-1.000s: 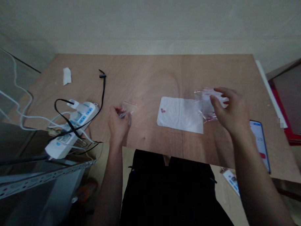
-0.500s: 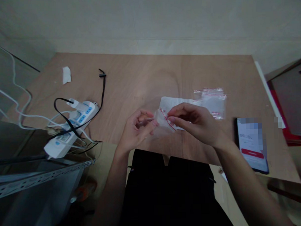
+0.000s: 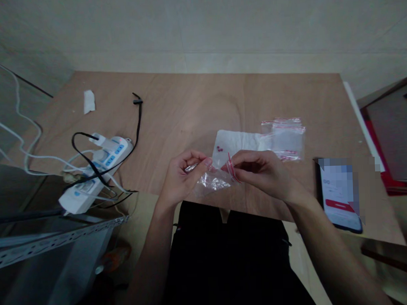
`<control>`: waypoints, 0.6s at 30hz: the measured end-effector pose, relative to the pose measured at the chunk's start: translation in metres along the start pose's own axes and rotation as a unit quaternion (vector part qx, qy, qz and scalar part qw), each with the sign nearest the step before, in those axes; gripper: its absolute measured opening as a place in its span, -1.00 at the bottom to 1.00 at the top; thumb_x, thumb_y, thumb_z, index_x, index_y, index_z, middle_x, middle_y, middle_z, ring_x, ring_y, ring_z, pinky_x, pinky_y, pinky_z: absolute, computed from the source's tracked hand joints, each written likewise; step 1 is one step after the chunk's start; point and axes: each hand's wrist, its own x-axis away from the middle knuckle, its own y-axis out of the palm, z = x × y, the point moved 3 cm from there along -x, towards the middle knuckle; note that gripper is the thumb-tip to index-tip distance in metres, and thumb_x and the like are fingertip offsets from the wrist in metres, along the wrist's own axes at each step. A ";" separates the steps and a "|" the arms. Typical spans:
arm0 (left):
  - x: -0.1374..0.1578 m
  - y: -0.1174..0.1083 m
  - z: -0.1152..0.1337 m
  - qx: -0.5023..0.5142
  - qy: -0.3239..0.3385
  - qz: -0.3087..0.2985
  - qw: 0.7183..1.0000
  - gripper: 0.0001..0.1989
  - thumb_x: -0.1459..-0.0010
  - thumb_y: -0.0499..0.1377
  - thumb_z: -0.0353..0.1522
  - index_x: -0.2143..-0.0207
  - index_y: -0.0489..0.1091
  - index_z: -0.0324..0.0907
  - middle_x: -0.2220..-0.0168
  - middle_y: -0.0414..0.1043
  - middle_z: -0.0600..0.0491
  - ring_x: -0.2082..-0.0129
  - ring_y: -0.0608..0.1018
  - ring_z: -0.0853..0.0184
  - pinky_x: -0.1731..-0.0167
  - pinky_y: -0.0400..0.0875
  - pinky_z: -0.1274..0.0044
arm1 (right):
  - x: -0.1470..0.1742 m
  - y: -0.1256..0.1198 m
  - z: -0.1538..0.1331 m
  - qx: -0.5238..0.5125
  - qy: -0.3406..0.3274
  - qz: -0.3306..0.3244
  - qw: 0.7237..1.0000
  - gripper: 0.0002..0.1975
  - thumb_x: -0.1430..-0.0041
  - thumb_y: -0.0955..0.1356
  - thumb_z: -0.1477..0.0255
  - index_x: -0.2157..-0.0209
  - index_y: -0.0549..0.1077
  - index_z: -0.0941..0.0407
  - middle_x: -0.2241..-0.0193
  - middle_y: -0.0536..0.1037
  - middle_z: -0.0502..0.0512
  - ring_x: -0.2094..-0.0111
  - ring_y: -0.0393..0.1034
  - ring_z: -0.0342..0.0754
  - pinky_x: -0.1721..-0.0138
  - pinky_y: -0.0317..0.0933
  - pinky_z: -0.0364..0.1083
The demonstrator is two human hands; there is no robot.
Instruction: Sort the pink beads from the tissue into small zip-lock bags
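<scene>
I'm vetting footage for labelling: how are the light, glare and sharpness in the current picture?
Head view: dim light, the trousers almost black; head view: bright glints on the clear bag between left hand and right hand; head view: blocky pixelation over part of the phone; head view: softness leaves the red bits hard to identify.

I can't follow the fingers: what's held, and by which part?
A clear zip-lock bag: the right hand pinches its red-lined end; what the left hand holds is unclear.
</scene>
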 end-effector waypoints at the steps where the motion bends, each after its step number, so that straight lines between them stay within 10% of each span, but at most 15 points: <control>1: 0.000 0.000 -0.001 -0.019 0.005 -0.003 1.000 -0.75 -0.11 0.27 -0.18 0.40 0.38 -0.17 0.50 0.55 0.07 0.59 0.53 0.42 0.57 0.40 0.60 | 0.000 0.001 0.001 -0.002 0.010 -0.008 1.000 -0.89 -0.03 0.45 0.40 0.39 0.58 0.15 0.43 0.58 0.06 0.44 0.40 -0.16 0.41 0.27 -0.15; 5: 0.004 -0.005 0.006 -0.179 0.104 0.024 0.978 -0.79 -0.14 0.24 -0.21 0.28 0.42 -0.16 0.28 0.57 0.00 0.27 0.60 0.29 0.23 0.50 0.43 | 0.000 0.001 0.009 0.004 0.045 -0.009 0.999 -0.78 0.09 0.53 0.32 0.39 0.58 0.15 0.49 0.57 0.03 0.50 0.35 -0.17 0.46 0.26 -0.15; 11: 0.022 0.008 0.024 -0.414 0.220 -0.054 0.882 0.06 0.24 0.41 0.04 -0.24 0.08 -0.16 -0.26 0.20 -0.24 -0.28 0.24 -0.07 -0.28 0.00 0.05 | 0.003 0.010 0.017 0.069 0.052 -0.017 0.996 -0.82 0.00 0.48 0.35 0.35 0.57 0.15 0.49 0.54 0.00 0.54 0.29 -0.21 0.52 0.15 -0.19; 14: 0.022 0.021 0.015 -0.437 0.189 -0.107 0.873 -0.23 0.05 0.39 -0.18 -0.16 0.15 -0.17 -0.12 0.39 -0.17 -0.13 0.43 0.02 -0.18 0.22 0.12 | 0.003 0.020 0.012 0.073 0.025 -0.052 0.996 -0.89 -0.04 0.45 0.40 0.37 0.55 0.14 0.49 0.52 -0.02 0.52 0.31 -0.21 0.50 0.18 -0.20; 18: 0.016 0.017 -0.001 -0.404 0.139 -0.017 0.904 -0.72 -0.10 0.27 -0.40 0.13 0.31 -0.14 0.23 0.52 0.02 0.21 0.57 0.23 0.19 0.46 0.38 | -0.004 0.012 0.012 0.116 -0.041 -0.011 0.992 -0.84 -0.11 0.43 0.33 0.43 0.51 0.14 0.36 0.49 0.05 0.42 0.38 -0.19 0.41 0.29 -0.18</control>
